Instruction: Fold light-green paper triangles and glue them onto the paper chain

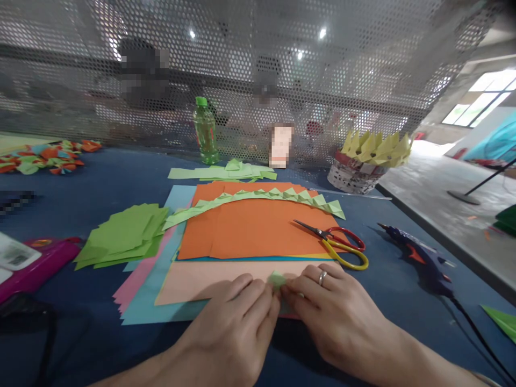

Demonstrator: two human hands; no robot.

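Observation:
Both hands meet low in the middle, over a stack of coloured paper sheets. Between their fingertips is a small pale green paper piece [276, 278], mostly covered by the fingers. My left hand [242, 317] pinches it from the left. My right hand [328, 306], with a ring on one finger, closes on it from the right. Under them lies a peach sheet [189, 282], with orange sheets [250, 228] beyond it. A folded light green paper strip with pointed triangles [258, 195] arches across the orange. Scissors [328, 236] with red and yellow handles rest at the stack's right side.
A dark blue glue gun [419, 258] with a cord lies right. Green paper pieces [127, 234] and a magenta device [38, 266] are left. Behind stand a green-capped bottle [205, 131], light green strips [217, 172] and a paper basket [357, 174], before a perforated metal screen [242, 32].

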